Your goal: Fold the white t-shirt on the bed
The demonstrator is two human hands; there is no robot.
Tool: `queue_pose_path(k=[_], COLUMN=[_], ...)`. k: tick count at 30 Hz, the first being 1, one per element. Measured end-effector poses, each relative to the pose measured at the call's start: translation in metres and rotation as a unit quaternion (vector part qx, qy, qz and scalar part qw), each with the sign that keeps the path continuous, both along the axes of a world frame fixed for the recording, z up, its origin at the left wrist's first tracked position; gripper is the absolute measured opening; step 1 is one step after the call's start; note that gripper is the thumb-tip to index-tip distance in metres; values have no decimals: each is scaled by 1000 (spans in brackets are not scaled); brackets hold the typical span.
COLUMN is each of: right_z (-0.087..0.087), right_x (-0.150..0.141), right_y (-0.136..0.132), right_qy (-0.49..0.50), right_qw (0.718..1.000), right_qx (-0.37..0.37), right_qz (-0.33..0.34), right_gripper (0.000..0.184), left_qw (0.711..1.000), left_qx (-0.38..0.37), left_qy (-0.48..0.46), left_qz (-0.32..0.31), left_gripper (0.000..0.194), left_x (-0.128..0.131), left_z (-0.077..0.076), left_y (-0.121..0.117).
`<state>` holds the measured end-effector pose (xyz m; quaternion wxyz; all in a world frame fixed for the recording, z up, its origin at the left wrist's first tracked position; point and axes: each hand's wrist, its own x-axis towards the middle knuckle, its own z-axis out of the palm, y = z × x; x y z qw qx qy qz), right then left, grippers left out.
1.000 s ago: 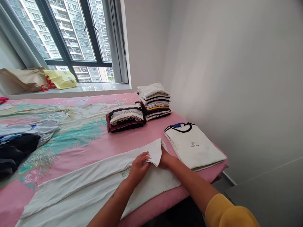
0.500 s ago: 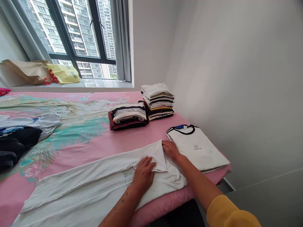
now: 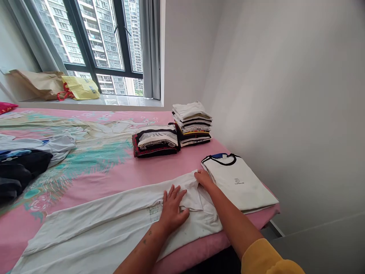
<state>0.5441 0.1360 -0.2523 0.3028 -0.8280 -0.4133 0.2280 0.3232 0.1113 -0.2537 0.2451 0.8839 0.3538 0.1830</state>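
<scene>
I log these on a bed [image 3: 119,167] spread with a pink, flower-patterned sheet, from left to right. Item: one red cushion [image 3: 7,107], partly in view at the far edge. Item: loose dark clothes [image 3: 25,165], heaped against pale grey clothing [image 3: 61,146]. Item: one brown paper bag [image 3: 40,84] on the window ledge [image 3: 119,100], and beside it one yellow bag [image 3: 81,88] with dark print too small for me to read. Item: one white garment [image 3: 94,217], laid lengthwise along the near side of the bed, its right end close to the bed's corner; it bears a green printed block that I cannot make out. Item: one low pile of folded clothes [image 3: 156,141], black, white and red. Item: my left hand [image 3: 173,211], its grip open, fingers spread on the white garment just right of the print. Item: one tall stack of folded clothes [image 3: 192,123], mostly white and black, beside the low pile. Item: my right hand [image 3: 203,179], its grip pinching the garment's upper right edge. Item: one folded white T-shirt [image 3: 241,182], black collar, blue inside the neck with a pale label, small dark emblem over a line of lettering I cannot read.
</scene>
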Motion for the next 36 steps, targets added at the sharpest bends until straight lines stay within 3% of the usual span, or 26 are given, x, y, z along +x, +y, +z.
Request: queue_pose_path(k=[3, 5, 8, 13, 16, 20, 22, 24, 26, 27, 31, 34, 36], right_z=[1, 0, -2, -10, -9, 10, 19, 21, 16, 12, -1, 3, 8], right_x=[2, 4, 4, 7, 11, -3, -24, -48, -62, -64, -45, -39, -45], right_y=[0, 1, 3, 5, 5, 0, -6, -13, -20, -23, -29, -29, -27], right_qy=[38, 62, 93, 95, 58, -12, -46, -97, -163, -195, -263, -290, -293], right_qw=[999, 998, 995, 993, 992, 988, 988, 977, 949, 941, 946, 948, 944], right_qx=[13, 21, 31, 52, 67, 106, 141, 147, 86, 34, -128, -100, -39], right_qz=[-4, -7, -11, -50, -85, -110, -44, 117, 257, 276, 138, 88, 145], right_gripper=[23, 24, 27, 26, 25, 32, 33, 35, 42, 47, 61, 58, 54], left_qw=[997, 998, 1000, 990, 988, 989, 989, 990, 991, 991, 991, 991, 991], left_qx=[-68, -49, 14, 98, 99, 91, 93, 94, 93, 93, 94, 93, 94], left_qy=[-36, -44, 20, 100, 118, 118, 111, 101, 94, 93, 96, 97, 97], left_qz=[23, 17, -13, -9, -9, -12, -13, -14, -11, -11, -15, -14, -15], left_gripper=[44, 43, 44, 60, 65, 63, 62, 61, 59, 58, 57, 57, 58], left_x=[5, 10, 15, 15, 14, 14, 14, 14, 13, 13, 12, 12, 12], left_z=[13, 15, 4, -20, -23, -20, -19, -19, -19, -19, -20, -20, -20], left_y=[20, 36, 51, 47, 44, 45, 44, 44, 43, 43, 44, 44, 44])
